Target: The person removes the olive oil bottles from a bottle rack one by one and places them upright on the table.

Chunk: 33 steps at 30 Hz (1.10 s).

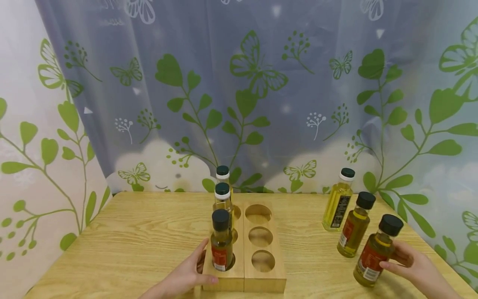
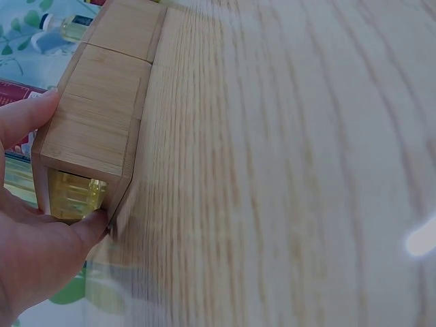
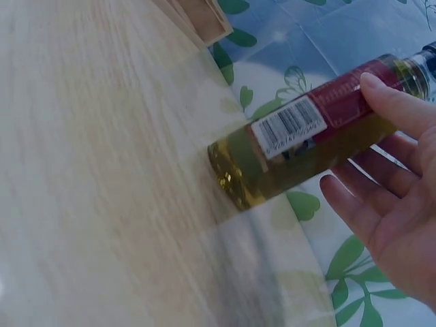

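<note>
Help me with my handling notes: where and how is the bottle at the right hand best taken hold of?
I'd grip the bottle round its red label, from the right, thumb in front, fingers behind: it is round and straight-sided there, narrowing towards the neck. The next bottle stands to its left and farther back, so the side of the right hand looks freer.

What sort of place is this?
Probably a small staged tabletop workspace, though I can't be certain: a blue-and-white, leaf-printed curtain hangs behind a yellowish wood-grain table, where a pale wooden rack with round holes stands beside dark-capped bottles of yellowish liquid.
</note>
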Available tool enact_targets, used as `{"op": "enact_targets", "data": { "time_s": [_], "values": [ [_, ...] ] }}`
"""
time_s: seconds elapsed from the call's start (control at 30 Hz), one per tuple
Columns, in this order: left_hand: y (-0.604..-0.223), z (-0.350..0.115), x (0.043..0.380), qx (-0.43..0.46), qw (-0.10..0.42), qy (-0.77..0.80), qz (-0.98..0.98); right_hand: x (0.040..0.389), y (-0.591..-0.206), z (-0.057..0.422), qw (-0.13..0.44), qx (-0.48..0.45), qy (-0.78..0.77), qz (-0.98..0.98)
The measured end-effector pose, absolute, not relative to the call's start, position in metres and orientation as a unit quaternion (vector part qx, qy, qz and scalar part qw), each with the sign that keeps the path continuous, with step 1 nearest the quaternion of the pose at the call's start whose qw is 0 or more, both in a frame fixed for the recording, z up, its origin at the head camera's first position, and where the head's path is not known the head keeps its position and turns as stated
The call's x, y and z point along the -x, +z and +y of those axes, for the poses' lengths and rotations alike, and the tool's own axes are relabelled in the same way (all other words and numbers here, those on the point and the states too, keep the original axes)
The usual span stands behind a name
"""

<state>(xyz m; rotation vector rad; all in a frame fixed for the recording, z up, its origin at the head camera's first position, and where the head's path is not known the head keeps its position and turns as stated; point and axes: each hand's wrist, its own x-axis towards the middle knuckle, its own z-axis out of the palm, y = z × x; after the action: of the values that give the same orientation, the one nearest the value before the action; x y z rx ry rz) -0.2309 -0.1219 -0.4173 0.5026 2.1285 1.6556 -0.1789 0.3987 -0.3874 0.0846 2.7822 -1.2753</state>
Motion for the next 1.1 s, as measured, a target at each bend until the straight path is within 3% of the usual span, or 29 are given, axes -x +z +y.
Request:
{"op": "enact_targets", "data": {
  "time_s": [0.37, 0.67, 0.9, 1.1],
  "values": [
    [-0.417, -0.122, 0.231, -0.181, 0.201, 0.597, 0.755, 0.167, -0.396, 0.410, 0.059, -0.051, -0.448, 0.891],
    [-0.417, -0.122, 0.229, -0.177, 0.197, 0.591, 0.762, 0.155, -0.401, 0.420, 0.112, 0.016, -0.508, 0.854],
    [-0.418, -0.122, 0.231, -0.179, 0.205, 0.597, 0.755, 0.156, -0.390, 0.393, 0.197, 0.112, -0.575, 0.786],
    [-0.417, -0.122, 0.231, -0.180, 0.204, 0.594, 0.757, 0.164, -0.375, 0.348, 0.190, 0.193, -0.609, 0.745]
  ]
}}
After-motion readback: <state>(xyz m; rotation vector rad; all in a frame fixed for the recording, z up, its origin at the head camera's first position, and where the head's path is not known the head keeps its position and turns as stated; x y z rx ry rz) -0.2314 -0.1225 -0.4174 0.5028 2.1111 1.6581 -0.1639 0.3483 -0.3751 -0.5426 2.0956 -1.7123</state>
